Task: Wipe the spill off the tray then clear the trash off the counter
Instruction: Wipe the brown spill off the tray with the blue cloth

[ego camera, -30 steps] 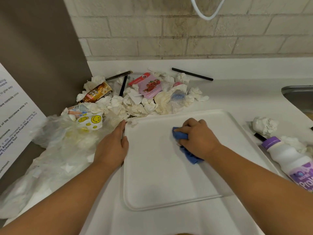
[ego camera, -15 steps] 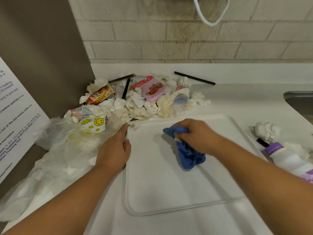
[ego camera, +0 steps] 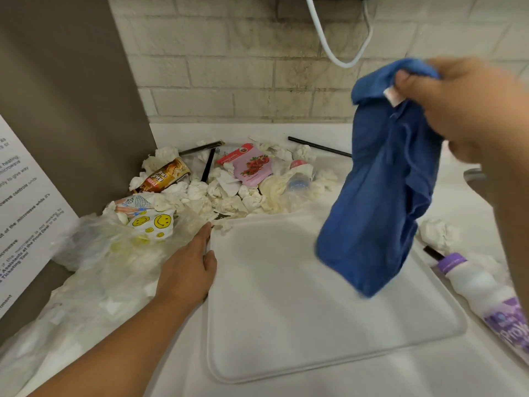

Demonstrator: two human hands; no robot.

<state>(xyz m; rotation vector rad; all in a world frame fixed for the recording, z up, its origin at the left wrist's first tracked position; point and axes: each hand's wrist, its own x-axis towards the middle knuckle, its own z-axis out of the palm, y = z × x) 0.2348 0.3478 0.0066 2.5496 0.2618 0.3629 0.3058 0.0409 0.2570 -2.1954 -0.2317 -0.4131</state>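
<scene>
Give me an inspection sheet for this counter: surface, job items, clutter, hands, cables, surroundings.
Surface: white counter, littered at the back and on both sides.
Job's things: white tray lies flat, no spill visible on it; blue cloth hangs in the air above its right part.
Clutter: pile of crumpled tissues and wrappers behind the tray; plastic bag to its left; purple-capped bottle lying on its side and a tissue ball to its right; black straw by the wall.
Hands: left hand flat against the tray's left edge, fingers straight; right hand grips the cloth's top.
Cables: white cable loops down before the wall.
Surroundings: brick wall, brown panel, printed notice.
</scene>
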